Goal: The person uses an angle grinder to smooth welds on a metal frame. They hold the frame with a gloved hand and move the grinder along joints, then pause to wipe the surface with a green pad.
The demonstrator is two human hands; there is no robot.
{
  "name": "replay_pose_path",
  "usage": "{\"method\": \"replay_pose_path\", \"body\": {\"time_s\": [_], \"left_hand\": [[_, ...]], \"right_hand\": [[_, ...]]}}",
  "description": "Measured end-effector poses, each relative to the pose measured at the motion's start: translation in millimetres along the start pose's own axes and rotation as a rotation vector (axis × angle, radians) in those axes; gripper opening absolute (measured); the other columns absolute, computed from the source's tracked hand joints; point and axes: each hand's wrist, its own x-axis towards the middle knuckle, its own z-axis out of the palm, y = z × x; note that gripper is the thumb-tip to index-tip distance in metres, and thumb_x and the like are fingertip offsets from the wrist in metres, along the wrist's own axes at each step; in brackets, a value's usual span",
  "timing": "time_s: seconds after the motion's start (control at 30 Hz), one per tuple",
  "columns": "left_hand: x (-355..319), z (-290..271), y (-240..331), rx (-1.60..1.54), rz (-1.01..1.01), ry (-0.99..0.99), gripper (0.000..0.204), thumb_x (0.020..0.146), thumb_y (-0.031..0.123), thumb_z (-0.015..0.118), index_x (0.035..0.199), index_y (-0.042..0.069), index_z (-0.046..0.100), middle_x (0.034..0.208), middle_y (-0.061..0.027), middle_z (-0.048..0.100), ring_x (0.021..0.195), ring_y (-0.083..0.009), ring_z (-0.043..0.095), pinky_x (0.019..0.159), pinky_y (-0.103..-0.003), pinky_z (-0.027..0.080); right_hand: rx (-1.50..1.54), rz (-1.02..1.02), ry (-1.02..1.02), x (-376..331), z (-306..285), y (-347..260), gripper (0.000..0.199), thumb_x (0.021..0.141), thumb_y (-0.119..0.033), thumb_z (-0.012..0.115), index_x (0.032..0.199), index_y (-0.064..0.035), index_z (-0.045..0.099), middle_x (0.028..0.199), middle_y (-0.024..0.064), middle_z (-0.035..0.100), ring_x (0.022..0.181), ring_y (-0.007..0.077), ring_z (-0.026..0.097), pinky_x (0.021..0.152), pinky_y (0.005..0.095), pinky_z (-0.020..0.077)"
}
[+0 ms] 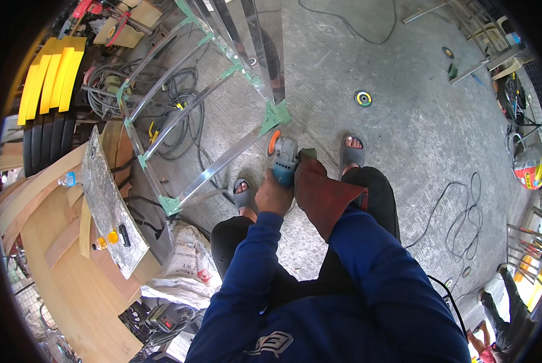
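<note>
A teal and grey angle grinder (285,162) with an orange disc (274,142) is between my hands. My bare left hand (274,195) is wrapped round its body. My right hand (319,187), in a reddish-brown work glove, grips the grinder's right side; the glove hides the fingers. Just beyond the disc is a taped corner of a shiny metal frame (213,168), its joints covered with green tape (275,117). The disc is close to this corner; whether they touch I cannot tell. I cannot tell whether the disc is spinning.
Loose cables (189,115) lie behind the frame. At left are wooden sheets (71,272), a grey board (110,206) and a white sack (183,260). A grinding disc (363,98) and black cord (464,215) lie on the concrete floor (416,145). Another person (504,314) is at lower right.
</note>
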Motion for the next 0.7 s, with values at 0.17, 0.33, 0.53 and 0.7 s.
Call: {"method": "replay_pose_path", "body": {"time_s": [0.17,0.33,0.53,0.7], "left_hand": [[1,0,-1,-0.01,0.042,0.019,0.052,0.088,0.043,0.076,0.118,0.007,0.053,0.101,-0.0259,0.075,0.096,-0.0488,0.073,0.082,-0.058,0.057],[1,-1,-1,0.009,-0.018,-0.018,0.051,0.087,0.042,0.076,0.117,0.008,0.053,0.1,-0.0256,0.076,0.095,-0.0489,0.073,0.082,-0.059,0.057],[3,-1,1,-0.039,0.106,0.052,0.053,0.086,0.043,0.077,0.119,0.007,0.055,0.101,-0.0268,0.076,0.095,-0.0488,0.074,0.082,-0.058,0.057],[2,-2,1,-0.005,0.049,0.033,0.055,0.086,0.043,0.078,0.12,0.007,0.054,0.099,-0.026,0.076,0.095,-0.0489,0.073,0.081,-0.059,0.057]], "right_hand": [[0.082,-0.222,-0.1,9,4,30,0.036,0.107,-0.037,0.054,0.101,-0.0054,0.072,0.103,0.0156,0.077,0.092,0.0301,0.076,0.079,0.0447,0.0571],[-0.769,-0.813,0.093,15,0,38,0.018,0.104,-0.025,0.058,0.105,-0.0101,0.068,0.097,0.0134,0.076,0.091,0.033,0.075,0.079,0.0445,0.0592],[-0.028,-0.219,0.027,-12,-5,10,0.041,0.107,-0.041,0.049,0.11,-0.0099,0.075,0.107,0.015,0.076,0.095,0.0308,0.073,0.091,0.0405,0.0558],[-0.42,-0.44,0.003,-21,-14,-5,0.048,0.108,-0.045,0.043,0.106,-0.0101,0.077,0.109,0.016,0.076,0.108,0.0334,0.071,0.092,0.0425,0.0534]]}}
